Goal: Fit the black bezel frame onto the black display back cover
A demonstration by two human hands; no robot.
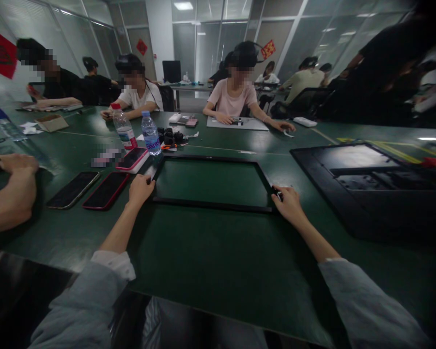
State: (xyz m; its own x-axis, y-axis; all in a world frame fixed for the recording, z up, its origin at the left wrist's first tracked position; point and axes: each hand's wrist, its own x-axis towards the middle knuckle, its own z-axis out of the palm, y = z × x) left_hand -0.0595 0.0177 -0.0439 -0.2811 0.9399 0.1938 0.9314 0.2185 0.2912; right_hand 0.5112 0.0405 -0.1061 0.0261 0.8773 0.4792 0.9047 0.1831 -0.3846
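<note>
Tabletop is stretching out green and glossy before you. Across it a person in a pink top is sitting with both hands on the surface. To your right a broad black panel is lying on the table, well apart from your hands. Directly ahead of you the thin black rectangular frame is spanning the space between your hands, its long bars running left to right and green showing through its opening; the view is not showing whether its near bar is resting on the table or hovering just above. At the far left a co-worker's forearm is reaching in. Beyond your left hand, a red-capped bottle and a blue-capped bottle are standing upright. That hand is gripping the frame's left side, fingers curling around the outer edge, while your right hand is gripping the right side close to the near corner. So the frame is sitting at the fingertips of both hands, touching each, though the blur is hiding the undersides. Left of your left hand, a dark phone and a red-edged phone are lying side by side.
</note>
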